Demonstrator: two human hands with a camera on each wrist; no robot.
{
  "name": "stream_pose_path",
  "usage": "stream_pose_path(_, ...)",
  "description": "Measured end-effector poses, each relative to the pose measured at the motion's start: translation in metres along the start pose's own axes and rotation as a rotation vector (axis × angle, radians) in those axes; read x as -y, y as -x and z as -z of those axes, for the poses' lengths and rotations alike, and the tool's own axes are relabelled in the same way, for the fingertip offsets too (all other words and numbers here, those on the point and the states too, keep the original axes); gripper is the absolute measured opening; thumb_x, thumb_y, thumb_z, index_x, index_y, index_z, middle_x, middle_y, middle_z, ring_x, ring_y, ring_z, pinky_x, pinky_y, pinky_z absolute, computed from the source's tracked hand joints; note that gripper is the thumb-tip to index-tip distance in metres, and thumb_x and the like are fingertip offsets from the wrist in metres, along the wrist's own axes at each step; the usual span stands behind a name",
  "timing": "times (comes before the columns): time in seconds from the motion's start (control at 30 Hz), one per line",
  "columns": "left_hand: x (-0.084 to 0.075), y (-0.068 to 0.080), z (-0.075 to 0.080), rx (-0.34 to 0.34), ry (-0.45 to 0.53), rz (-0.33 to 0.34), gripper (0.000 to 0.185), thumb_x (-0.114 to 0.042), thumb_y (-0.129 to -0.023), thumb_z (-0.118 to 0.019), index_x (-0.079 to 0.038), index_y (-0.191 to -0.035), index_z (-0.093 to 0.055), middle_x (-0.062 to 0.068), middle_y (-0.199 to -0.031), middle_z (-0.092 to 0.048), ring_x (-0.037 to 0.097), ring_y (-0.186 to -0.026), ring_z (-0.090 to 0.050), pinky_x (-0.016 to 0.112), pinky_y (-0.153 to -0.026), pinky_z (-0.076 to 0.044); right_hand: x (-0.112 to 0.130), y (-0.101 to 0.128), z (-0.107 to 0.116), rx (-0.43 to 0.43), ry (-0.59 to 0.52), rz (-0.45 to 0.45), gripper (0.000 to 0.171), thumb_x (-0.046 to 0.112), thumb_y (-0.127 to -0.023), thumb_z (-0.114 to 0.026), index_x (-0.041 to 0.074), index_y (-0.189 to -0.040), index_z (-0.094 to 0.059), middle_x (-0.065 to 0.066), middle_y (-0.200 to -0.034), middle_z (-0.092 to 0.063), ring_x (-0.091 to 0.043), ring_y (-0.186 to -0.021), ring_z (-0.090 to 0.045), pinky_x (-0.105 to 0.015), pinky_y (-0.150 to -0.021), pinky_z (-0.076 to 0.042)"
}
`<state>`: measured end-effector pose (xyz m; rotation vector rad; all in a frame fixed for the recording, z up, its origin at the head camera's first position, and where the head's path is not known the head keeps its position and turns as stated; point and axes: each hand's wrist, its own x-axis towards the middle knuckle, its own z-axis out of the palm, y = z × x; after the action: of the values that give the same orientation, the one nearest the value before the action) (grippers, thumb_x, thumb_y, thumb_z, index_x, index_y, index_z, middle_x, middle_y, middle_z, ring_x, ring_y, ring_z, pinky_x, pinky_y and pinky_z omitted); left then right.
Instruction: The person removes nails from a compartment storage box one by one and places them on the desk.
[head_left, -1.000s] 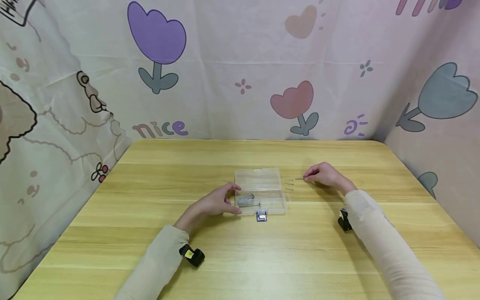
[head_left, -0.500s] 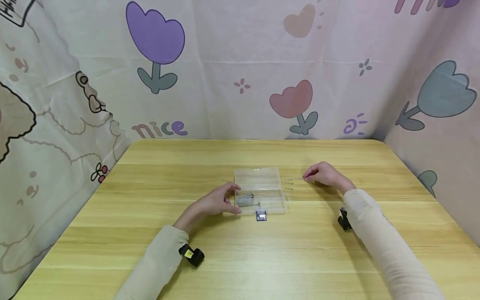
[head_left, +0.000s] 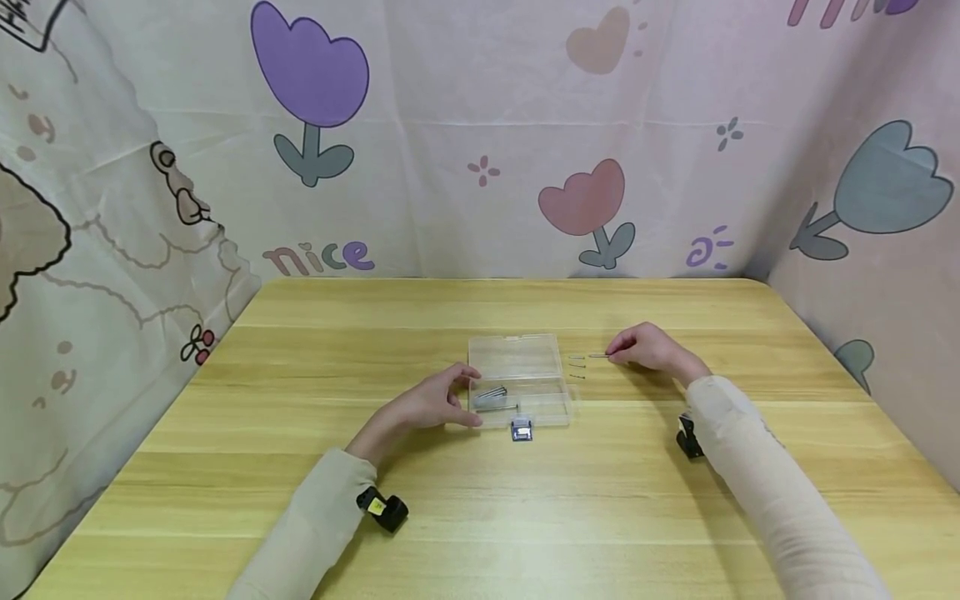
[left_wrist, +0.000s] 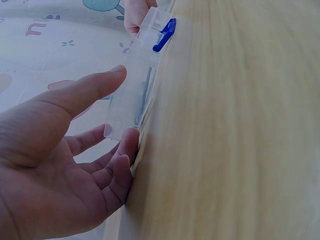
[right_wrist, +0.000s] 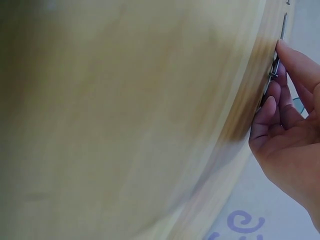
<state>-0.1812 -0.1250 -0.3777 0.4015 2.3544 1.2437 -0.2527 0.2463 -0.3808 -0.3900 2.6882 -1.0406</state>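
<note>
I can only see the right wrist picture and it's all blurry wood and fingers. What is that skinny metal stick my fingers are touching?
Observer: It's a thin nail lying on the wooden table; the right hand pinches its end.
Operator: Are there more of them?
Observer: Yes, a few more small nails lie on the table just left of that one, apart from the hand.
Operator: Where's my other hand?
Observer: The left hand holds the left end of an open clear plastic box.
Operator: Is anything inside it?
Observer: Some grey nails lie in its near half, by the left hand.
</note>
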Motion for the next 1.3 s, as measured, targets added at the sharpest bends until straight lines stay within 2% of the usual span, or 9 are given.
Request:
stream_pose_path(0.37,0.003,-0.001,0.001,-0.003,-0.002,-0.009,0.065,-0.014,-0.079,-0.081,-0.009,-0.134,-0.047,0.011,-0.127,-0.049,0.019,-0.076,-0.048,0.027,-0.059,-0.039,0.001,-0.001,0.002,0.015,-0.031,-0.020,0.020,0.002,-0.088,-0.068,-0.009,-0.105,-0.067,-0.017,-0.102,-0.067,-0.027,-0.097,-0.057,-0.042,-0.091,-0.043)
stream_pose_path(0.57,0.005,-0.003,0.002,-0.003,-0.004,-0.016,0.066,-0.013,-0.078,-0.082,-0.008,-0.134,-0.047,0.012,-0.128,-0.048,0.019,-0.076,-0.048,0.027,-0.060,-0.039,0.000,-0.001,0.007,0.035,-0.062,-0.025,0.028,0.001,-0.085,-0.069,-0.011,-0.110,-0.064,-0.016,-0.101,-0.067,-0.020,-0.091,-0.059,-0.031,-0.083,-0.047)
stream_pose_path(0.7,0.005,-0.003,0.001,-0.004,-0.005,0.000,0.066,-0.014,-0.078,-0.082,-0.010,-0.133,-0.048,0.011,-0.127,-0.049,0.019,-0.076,-0.048,0.028,-0.061,-0.039,0.002,0.001,0.010,0.020,-0.101,-0.074,0.031,0.006,-0.090,-0.066,-0.010,-0.116,-0.061,-0.017,-0.107,-0.065,-0.019,-0.087,-0.055,-0.028,-0.076,-0.046)
stream_pose_path(0.87,0.005,-0.003,0.001,-0.003,-0.006,0.000,0.066,-0.014,-0.078,-0.082,-0.010,-0.134,-0.047,0.011,-0.128,-0.048,0.019,-0.076,-0.048,0.028,-0.061,-0.039,0.011,0.001,0.012,-0.010,-0.121,-0.091,0.035,0.016,-0.096,-0.060,-0.007,-0.123,-0.059,-0.019,-0.115,-0.062,-0.025,-0.095,-0.054,-0.035,-0.082,-0.046)
stream_pose_path(1.03,0.006,-0.003,0.002,0.002,0.007,-0.007,0.066,-0.014,-0.078,-0.082,-0.009,-0.134,-0.047,0.011,-0.129,-0.048,0.019,-0.077,-0.047,0.028,-0.061,-0.039,0.026,0.000,0.005,-0.009,-0.114,-0.029,0.035,0.017,-0.097,-0.060,-0.006,-0.122,-0.060,-0.021,-0.120,-0.061,-0.027,-0.102,-0.055,-0.039,-0.086,-0.045)
stream_pose_path(1.2,0.005,-0.003,0.002,0.002,0.005,-0.011,0.066,-0.014,-0.078,-0.082,-0.009,-0.134,-0.047,0.011,-0.127,-0.049,0.019,-0.077,-0.047,0.028,-0.061,-0.039,0.042,0.001,-0.012,-0.010,-0.110,0.065,0.030,0.014,-0.095,-0.062,-0.008,-0.116,-0.064,-0.018,-0.113,-0.065,-0.026,-0.103,-0.057,-0.037,-0.087,-0.046)
stream_pose_path(1.3,0.004,-0.003,0.001,0.004,0.008,-0.013,0.066,-0.013,-0.077,-0.082,-0.009,-0.133,-0.047,0.011,-0.127,-0.049,0.019,-0.077,-0.047,0.028,-0.061,-0.039,0.052,0.002,-0.022,-0.007,-0.111,0.114,0.025,0.012,-0.094,-0.063,-0.007,-0.111,-0.067,-0.015,-0.107,-0.068,-0.022,-0.097,-0.059,-0.035,-0.084,-0.047)
